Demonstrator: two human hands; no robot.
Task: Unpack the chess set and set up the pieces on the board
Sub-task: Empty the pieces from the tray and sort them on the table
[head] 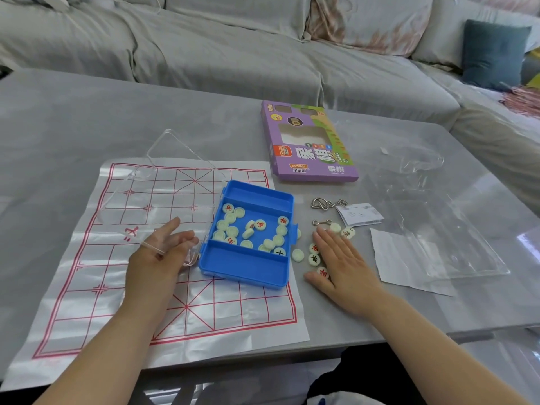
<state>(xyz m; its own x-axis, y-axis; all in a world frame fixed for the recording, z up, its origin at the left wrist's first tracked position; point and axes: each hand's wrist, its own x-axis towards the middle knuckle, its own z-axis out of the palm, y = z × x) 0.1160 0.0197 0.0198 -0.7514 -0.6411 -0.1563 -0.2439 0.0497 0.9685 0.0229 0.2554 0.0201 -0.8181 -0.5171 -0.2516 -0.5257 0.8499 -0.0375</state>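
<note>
Where the red-lined paper board lies flat on the grey table, we find the blue tray resting on its right edge, its clear lid swung open to the left. Round pieces sit heaped in the tray's middle compartment, some face up, some face down. We note the left hand just beside the tray's left wall, fingers loosely straight, seen partly through the lid. The right hand lies flat, palm down with fingers together, over loose pieces right of the tray. A purple box lies beyond.
</note>
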